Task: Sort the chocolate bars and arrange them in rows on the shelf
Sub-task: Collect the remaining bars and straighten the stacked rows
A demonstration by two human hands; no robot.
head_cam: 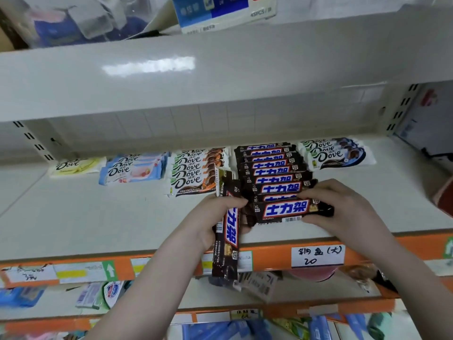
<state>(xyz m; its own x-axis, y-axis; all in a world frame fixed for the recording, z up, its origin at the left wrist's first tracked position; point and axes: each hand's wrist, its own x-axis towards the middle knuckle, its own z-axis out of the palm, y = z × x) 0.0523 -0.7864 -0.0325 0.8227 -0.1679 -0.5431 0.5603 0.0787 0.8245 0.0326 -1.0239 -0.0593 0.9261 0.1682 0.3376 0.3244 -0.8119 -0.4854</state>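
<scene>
My left hand (213, 217) grips a bunch of dark Snickers bars (226, 241) held upright, their lower ends hanging past the shelf's front edge. My right hand (343, 207) pinches one Snickers bar (289, 211) lying crosswise at the front of a row of Snickers bars (272, 168) on the white shelf (98, 217). Further rows of Dove bars lie on the shelf: yellow (76, 165), pale blue (134, 170), white and brown (196, 175), and white with dark blue (335, 153) at the right.
An orange price rail (269, 258) with paper labels runs along the shelf's front edge. The upper shelf (220, 69) overhangs close above. Lower shelves hold mixed packaged goods (98, 295). A sleeve (443, 195) shows at the right edge.
</scene>
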